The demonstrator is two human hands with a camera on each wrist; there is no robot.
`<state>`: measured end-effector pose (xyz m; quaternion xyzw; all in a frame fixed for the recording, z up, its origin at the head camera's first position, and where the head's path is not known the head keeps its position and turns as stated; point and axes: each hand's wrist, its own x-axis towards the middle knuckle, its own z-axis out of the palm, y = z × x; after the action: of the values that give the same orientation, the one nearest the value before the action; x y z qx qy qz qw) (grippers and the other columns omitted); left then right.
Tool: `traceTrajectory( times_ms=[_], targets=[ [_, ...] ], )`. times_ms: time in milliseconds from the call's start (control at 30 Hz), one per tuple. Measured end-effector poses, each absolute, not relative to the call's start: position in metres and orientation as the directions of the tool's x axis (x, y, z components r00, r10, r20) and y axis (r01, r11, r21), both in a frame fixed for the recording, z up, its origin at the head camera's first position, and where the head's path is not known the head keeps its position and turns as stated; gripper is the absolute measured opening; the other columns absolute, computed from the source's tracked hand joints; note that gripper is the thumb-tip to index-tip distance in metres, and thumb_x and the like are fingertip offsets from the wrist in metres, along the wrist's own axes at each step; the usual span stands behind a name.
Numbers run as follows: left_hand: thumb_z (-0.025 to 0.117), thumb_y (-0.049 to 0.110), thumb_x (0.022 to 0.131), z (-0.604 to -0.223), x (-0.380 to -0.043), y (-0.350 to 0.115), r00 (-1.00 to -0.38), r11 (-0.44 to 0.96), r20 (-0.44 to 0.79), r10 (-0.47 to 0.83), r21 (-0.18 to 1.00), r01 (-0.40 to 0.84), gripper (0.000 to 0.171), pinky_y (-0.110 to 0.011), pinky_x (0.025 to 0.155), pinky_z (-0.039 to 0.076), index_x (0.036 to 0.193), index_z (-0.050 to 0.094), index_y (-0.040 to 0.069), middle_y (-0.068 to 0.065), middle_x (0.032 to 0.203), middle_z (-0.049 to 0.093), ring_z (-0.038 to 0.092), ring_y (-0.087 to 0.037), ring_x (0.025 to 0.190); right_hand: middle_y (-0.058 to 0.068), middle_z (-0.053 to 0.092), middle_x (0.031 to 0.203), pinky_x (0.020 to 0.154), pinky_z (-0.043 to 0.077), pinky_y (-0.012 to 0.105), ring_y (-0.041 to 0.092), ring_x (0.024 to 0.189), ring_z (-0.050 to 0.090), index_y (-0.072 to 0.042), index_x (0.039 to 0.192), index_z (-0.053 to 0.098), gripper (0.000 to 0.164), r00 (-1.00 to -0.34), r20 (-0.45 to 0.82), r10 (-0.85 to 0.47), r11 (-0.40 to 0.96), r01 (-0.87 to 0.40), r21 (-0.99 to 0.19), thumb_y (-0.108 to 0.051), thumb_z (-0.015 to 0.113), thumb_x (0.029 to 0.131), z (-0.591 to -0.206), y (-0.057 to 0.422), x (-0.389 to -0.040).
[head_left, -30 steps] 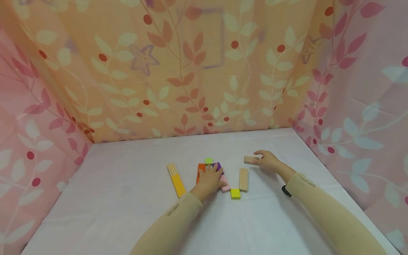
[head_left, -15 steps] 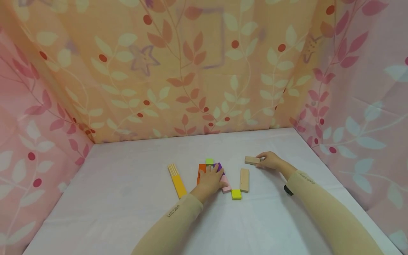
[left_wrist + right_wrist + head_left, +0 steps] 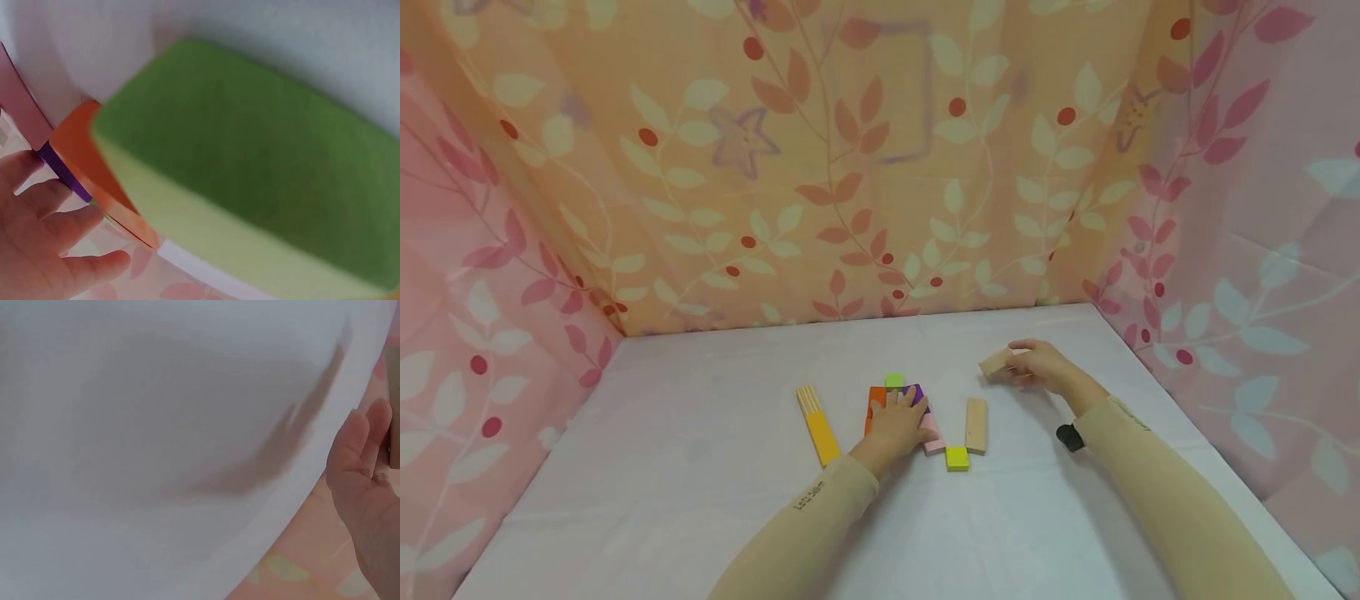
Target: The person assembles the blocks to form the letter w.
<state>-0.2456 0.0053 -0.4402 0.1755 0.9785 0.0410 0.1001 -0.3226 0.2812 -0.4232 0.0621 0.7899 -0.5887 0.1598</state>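
My right hand (image 3: 1041, 365) grips a plain wooden block (image 3: 995, 363) by its right end at the right rear of the table; the block is tilted. In the right wrist view this hand (image 3: 369, 481) and a strip of the wooden block (image 3: 395, 406) show at the right edge. My left hand (image 3: 891, 425) lies with fingers spread over a group of coloured blocks, partly hiding them. Around it show an orange block (image 3: 877, 395), a purple block (image 3: 917, 393), a pink block (image 3: 932, 435) and a light green block (image 3: 894, 381). A green block (image 3: 250, 156) looms large in the left wrist view.
Right of the group, another plain wooden block (image 3: 976, 425) lies lengthwise, with a yellow block (image 3: 957, 457) at its near end. Yellow-orange strips with pale ends (image 3: 819, 429) lie to the left. Patterned cloth (image 3: 850, 167) rises behind the white tabletop (image 3: 700, 417).
The right hand has shifted its fingers to the wooden block's right end and tilted the block up. The left hand stays over the coloured blocks.
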Motion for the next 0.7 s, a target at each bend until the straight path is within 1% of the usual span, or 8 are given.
traceTrajectory(
  times_ms=[67, 100, 167, 267, 400, 467, 600, 700],
  targets=[
    [0.06, 0.052, 0.09, -0.441, -0.246, 0.006, -0.919, 0.936, -0.182, 0.349, 0.115, 0.332, 0.067, -0.058, 0.11, 0.027, 0.148, 0.043, 0.023, -0.004, 0.155, 0.036, 0.03, -0.033, 0.142, 0.014, 0.063, 0.105, 0.073, 0.054, 0.029, 0.008, 0.079, 0.064, 0.011, 0.144, 0.028, 0.055, -0.941, -0.325, -0.096, 0.288, 0.286, -0.914, -0.008, 0.053, 0.098, -0.424, 0.28, -0.326],
    [0.06, 0.052, 0.09, -0.441, -0.246, 0.006, -0.92, 0.937, -0.184, 0.347, 0.114, 0.331, 0.067, -0.058, 0.11, 0.027, 0.148, 0.043, 0.023, -0.004, 0.155, 0.035, 0.03, -0.033, 0.142, 0.008, 0.064, 0.099, 0.071, 0.054, 0.029, 0.008, 0.077, 0.063, 0.012, 0.142, 0.03, 0.053, -0.94, -0.327, -0.099, 0.284, 0.289, -0.914, -0.008, 0.053, 0.098, -0.425, 0.279, -0.327],
    [0.06, 0.052, 0.09, -0.441, -0.246, 0.006, -0.92, 0.937, -0.182, 0.348, 0.099, 0.335, 0.067, -0.058, 0.109, 0.028, 0.148, 0.044, 0.023, -0.004, 0.155, 0.036, 0.03, -0.033, 0.141, 0.001, 0.065, 0.089, 0.068, 0.053, 0.027, 0.007, 0.075, 0.062, 0.014, 0.14, 0.034, 0.05, -0.94, -0.322, -0.117, 0.283, 0.279, -0.918, -0.008, 0.052, 0.099, -0.428, 0.277, -0.329],
    [0.059, 0.054, 0.09, -0.442, -0.248, 0.008, -0.919, 0.937, -0.182, 0.35, 0.076, 0.342, 0.067, -0.058, 0.108, 0.03, 0.148, 0.044, 0.023, -0.003, 0.155, 0.036, 0.032, -0.033, 0.141, -0.005, 0.064, 0.082, 0.065, 0.051, 0.026, 0.007, 0.072, 0.061, 0.012, 0.138, 0.041, 0.045, -0.939, -0.318, -0.132, 0.277, 0.273, -0.921, -0.007, 0.052, 0.099, -0.434, 0.273, -0.332],
    [0.059, 0.054, 0.09, -0.443, -0.249, 0.009, -0.919, 0.937, -0.184, 0.349, 0.062, 0.344, 0.068, -0.057, 0.108, 0.03, 0.148, 0.044, 0.024, -0.003, 0.155, 0.035, 0.032, -0.032, 0.141, -0.003, 0.064, 0.083, 0.064, 0.049, 0.024, 0.01, 0.073, 0.058, 0.011, 0.137, 0.045, 0.042, -0.937, -0.309, -0.16, 0.32, 0.247, -0.915, -0.006, 0.053, 0.099, -0.441, 0.266, -0.334],
    [0.06, 0.053, 0.089, -0.442, -0.248, 0.009, -0.92, 0.939, -0.185, 0.344, 0.065, 0.338, 0.067, -0.057, 0.109, 0.03, 0.148, 0.044, 0.024, -0.003, 0.155, 0.036, 0.032, -0.032, 0.141, 0.0, 0.062, 0.087, 0.062, 0.048, 0.024, 0.011, 0.073, 0.056, 0.01, 0.137, 0.047, 0.043, -0.936, -0.306, -0.175, 0.379, 0.222, -0.898, -0.006, 0.056, 0.097, -0.444, 0.262, -0.334],
    [0.061, 0.052, 0.089, -0.439, -0.246, 0.009, -0.922, 0.941, -0.188, 0.339, 0.064, 0.333, 0.067, -0.057, 0.109, 0.03, 0.148, 0.044, 0.024, -0.003, 0.155, 0.036, 0.032, -0.032, 0.141, 0.007, 0.06, 0.091, 0.059, 0.044, 0.024, 0.012, 0.069, 0.051, 0.009, 0.135, 0.048, 0.047, -0.945, -0.269, -0.187, 0.539, 0.131, -0.832, -0.008, 0.063, 0.093, -0.446, 0.255, -0.332],
    [0.061, 0.053, 0.089, -0.438, -0.246, 0.008, -0.925, 0.943, -0.188, 0.331, 0.059, 0.326, 0.068, -0.057, 0.109, 0.03, 0.148, 0.045, 0.024, -0.003, 0.154, 0.037, 0.032, -0.033, 0.141, 0.013, 0.06, 0.094, 0.06, 0.043, 0.026, 0.014, 0.07, 0.049, 0.011, 0.131, 0.05, 0.048, -0.953, -0.232, -0.195, 0.617, 0.064, -0.784, -0.007, 0.067, 0.089, -0.447, 0.252, -0.332]
  ],
)
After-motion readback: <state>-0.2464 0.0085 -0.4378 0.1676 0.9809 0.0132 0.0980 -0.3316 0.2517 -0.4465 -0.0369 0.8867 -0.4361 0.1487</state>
